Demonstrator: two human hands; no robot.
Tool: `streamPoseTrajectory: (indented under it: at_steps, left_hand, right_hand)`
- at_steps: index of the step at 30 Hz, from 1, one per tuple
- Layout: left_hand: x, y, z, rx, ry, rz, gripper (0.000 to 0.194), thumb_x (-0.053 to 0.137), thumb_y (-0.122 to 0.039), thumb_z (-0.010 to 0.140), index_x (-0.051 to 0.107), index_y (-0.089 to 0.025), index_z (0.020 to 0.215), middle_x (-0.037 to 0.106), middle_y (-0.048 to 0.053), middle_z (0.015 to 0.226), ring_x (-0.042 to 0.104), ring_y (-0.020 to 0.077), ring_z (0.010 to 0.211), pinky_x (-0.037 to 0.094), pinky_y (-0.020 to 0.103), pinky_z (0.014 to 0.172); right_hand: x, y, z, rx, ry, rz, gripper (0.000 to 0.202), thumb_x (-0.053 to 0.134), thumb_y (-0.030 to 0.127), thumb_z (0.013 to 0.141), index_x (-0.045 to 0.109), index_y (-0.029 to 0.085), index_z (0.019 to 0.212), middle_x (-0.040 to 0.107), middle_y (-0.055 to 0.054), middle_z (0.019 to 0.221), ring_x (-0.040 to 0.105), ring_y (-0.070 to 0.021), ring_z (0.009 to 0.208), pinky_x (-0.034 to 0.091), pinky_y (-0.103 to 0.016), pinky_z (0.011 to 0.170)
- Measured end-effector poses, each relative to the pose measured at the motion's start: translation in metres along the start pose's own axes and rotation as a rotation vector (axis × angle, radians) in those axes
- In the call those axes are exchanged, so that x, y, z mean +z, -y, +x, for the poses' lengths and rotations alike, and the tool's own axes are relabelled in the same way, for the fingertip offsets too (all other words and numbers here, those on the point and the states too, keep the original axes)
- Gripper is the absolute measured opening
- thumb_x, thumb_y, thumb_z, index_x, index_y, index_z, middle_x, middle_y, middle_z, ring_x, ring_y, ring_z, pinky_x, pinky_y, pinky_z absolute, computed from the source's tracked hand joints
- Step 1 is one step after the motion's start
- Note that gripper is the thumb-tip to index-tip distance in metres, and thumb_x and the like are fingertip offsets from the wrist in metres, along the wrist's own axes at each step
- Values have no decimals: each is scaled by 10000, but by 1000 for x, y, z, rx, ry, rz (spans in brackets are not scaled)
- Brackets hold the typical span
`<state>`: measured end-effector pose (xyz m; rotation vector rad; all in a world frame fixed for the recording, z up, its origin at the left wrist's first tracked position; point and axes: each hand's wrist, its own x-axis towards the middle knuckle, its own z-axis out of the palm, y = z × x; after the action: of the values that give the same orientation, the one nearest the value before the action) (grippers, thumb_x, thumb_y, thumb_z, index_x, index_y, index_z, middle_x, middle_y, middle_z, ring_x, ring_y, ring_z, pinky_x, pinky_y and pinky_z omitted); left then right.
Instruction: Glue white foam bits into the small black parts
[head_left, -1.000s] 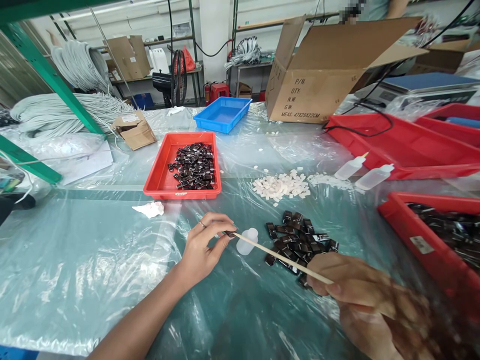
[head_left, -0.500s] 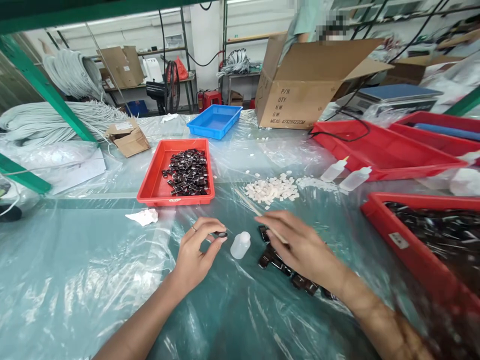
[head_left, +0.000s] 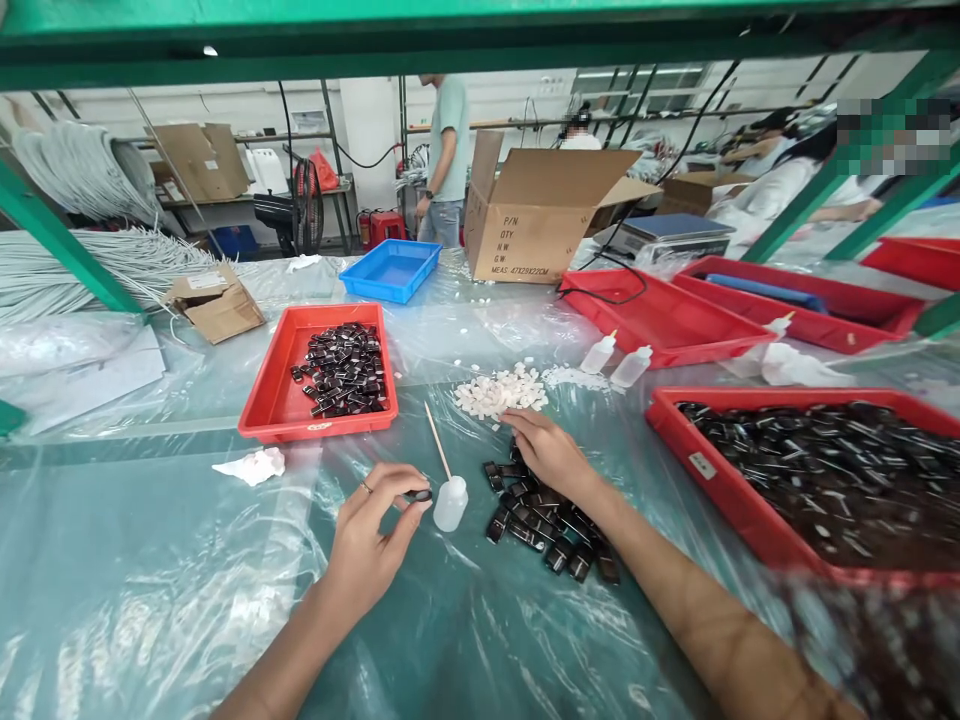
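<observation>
My left hand (head_left: 379,525) pinches a small glossy black plastic part (head_left: 420,495) between thumb and fingertips. Just right of it stands a small translucent bottle (head_left: 450,505), with a thin wooden stick (head_left: 438,440) leaning up out of its mouth. My right hand (head_left: 551,455) reaches forward, fingers stretched out, its fingertips at the near edge of a heap of small white pieces (head_left: 502,388). The thumb is mostly hidden and no held thing shows. Under and beside that hand lie several loose black parts (head_left: 536,520) on the plastic-covered table (head_left: 420,630).
An orange-red tray (head_left: 262,405) of black parts stands left, a blue tray (head_left: 394,275) behind it. A large red tray (head_left: 679,440) full of black parts is at right. Two squeeze bottles (head_left: 598,353), a cardboard box (head_left: 532,235) and a green frame (head_left: 465,50) surround the area. People are beyond.
The wooden stick has left my right hand and stands in the bottle. My right hand has moved forward to the white pieces. My left hand keeps the black part. The camera view has shifted.
</observation>
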<state>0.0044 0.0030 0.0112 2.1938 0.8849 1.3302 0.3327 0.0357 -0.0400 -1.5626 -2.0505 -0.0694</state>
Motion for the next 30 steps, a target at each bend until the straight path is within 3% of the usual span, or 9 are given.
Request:
streamPoseTrajectory:
  at_steps: [4,7,12,16,22,30]
  left_hand:
    - [1,-1,0,-6,2,-6,205,662,-170,1028,728,-338,1126,796,30,1072,768,201,865,674,325,687]
    - [0,-2,0,-5,-2,-13,202,655,-164,1032,731,-329,1122,795,34,1076,771,200,871,672,320,694]
    - [-1,-3,-1,13,-11,-18,184,659,-164,1037,720,-314,1125,787,34,1074,765,184,854,658,297,696]
    - [-1,-4,0,31,10,-12,173,664,-158,1048,709,-295,1142,778,32,1078,753,157,870,638,256,714]
    - [0,-5,-2,50,21,-2,172,657,-146,1052,701,-286,1142,774,32,1066,744,156,883,625,255,732]
    - [1,-6,-5,29,44,-17,159,659,-152,1059,698,-284,1138,764,30,1070,722,148,852,617,260,747]
  right_hand:
    - [4,6,2,-6,42,-1,425,397,165,1115,750,198,1349,777,-103,1371,767,-229,1242,621,-339,1075]
    - [8,8,3,22,71,0,373,433,165,1099,771,192,1253,778,-111,1329,771,-238,1193,626,-355,1068]
    - [19,1,4,119,103,26,256,487,199,1054,743,196,1079,789,-144,1192,762,-276,1047,651,-401,908]
    - [23,-4,5,181,133,91,197,529,197,1008,720,213,962,790,-117,1024,733,-256,921,608,-368,837]
    - [2,11,6,182,104,314,196,575,295,1051,749,229,1110,807,-93,1082,772,-247,1013,602,-361,906]
    - [-29,50,0,137,59,594,298,588,467,1099,769,230,1092,799,-77,1067,757,-222,954,605,-357,881]
